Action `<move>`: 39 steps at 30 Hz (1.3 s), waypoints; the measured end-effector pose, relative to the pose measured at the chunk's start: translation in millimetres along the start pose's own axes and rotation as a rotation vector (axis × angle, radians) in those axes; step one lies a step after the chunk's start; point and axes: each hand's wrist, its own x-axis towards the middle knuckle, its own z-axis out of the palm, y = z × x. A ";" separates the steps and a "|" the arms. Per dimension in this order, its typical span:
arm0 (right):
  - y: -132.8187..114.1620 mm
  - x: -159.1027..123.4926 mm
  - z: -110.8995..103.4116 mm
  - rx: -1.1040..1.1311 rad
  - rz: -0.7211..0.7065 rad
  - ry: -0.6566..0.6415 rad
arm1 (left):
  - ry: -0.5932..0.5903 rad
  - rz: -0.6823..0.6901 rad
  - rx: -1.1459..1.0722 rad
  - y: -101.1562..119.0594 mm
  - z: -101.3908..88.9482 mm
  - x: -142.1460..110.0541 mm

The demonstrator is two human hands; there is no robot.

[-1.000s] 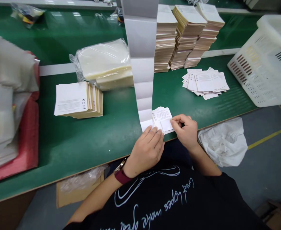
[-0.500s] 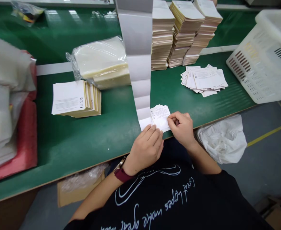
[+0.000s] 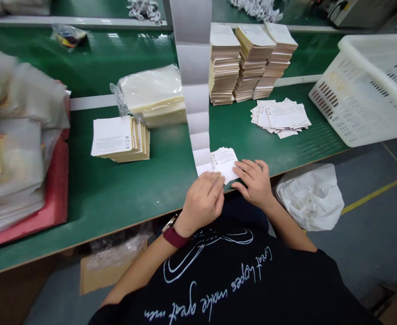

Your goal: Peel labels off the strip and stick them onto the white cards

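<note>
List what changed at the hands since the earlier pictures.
The right hand has let go of its pinch on the small stack of printed cards and opened, fingers spread beside the stack's right edge. The left hand stays on the stack's near edge. The folded paper strip, tall card stacks and white plastic basket stayed put.

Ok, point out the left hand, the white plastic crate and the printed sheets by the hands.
Left hand (image 3: 203,201): head view, back of the hand.
White plastic crate (image 3: 343,113): head view, slotted side wall.
Printed sheets (image 3: 223,162): head view, top sheet.
</note>
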 end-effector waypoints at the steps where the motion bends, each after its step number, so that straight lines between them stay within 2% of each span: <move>1: 1.3 -7.7 0.2 -0.007 -0.018 0.012 | 0.029 -0.048 -0.008 -1.0 0.9 -0.9; 5: 22.3 -30.8 2.9 -0.028 0.088 0.126 | 0.067 -0.239 -0.134 -4.4 0.8 -2.0; 7: 33.3 -34.5 4.2 -0.024 0.167 0.157 | 0.124 -0.302 -0.191 -5.6 -3.5 -2.4; 10: 38.6 -33.0 5.0 -0.047 0.251 0.205 | 0.208 -0.423 -0.091 -8.1 -13.0 -5.6; 11: 37.4 -32.0 5.1 -0.068 0.265 0.230 | 0.189 -0.465 -0.027 -9.1 -15.8 -7.3; 13: 32.4 -31.1 5.1 -0.107 0.271 0.266 | 0.069 -0.520 0.072 -11.2 -19.0 -10.5; 16: 23.8 -34.4 5.7 -0.122 0.191 0.213 | -0.113 -0.528 0.138 -12.6 -18.0 -13.0; 19: 22.4 -43.3 6.9 -0.156 0.101 0.120 | -0.174 -0.519 0.172 -12.8 -14.3 -12.7; 22: 32.0 -55.5 7.2 -0.200 0.130 0.118 | -0.142 -0.488 0.167 -14.9 -10.9 -12.7; 26: 43.6 -65.0 -0.7 -0.194 0.209 0.177 | -0.014 -0.435 0.088 -20.5 -5.9 -14.0; 28: 35.3 -62.2 -9.6 -0.152 0.257 0.260 | 0.034 -0.441 -0.002 -21.0 -4.7 -13.3; 30: 14.2 -53.7 -19.8 -0.045 0.275 0.319 | 0.071 -0.498 -0.160 -18.7 -5.2 -10.7; 33: -30.2 -33.7 -29.3 0.162 0.133 0.226 | 0.108 -0.654 -0.519 -11.4 -7.1 -3.4; 36: -65.2 -14.1 -25.4 0.268 0.032 0.189 | 0.142 -0.820 -0.904 -3.9 -6.4 4.7; 39: -77.9 -4.8 -15.5 0.426 0.122 0.237 | 0.171 -0.936 -1.119 1.5 -4.5 8.5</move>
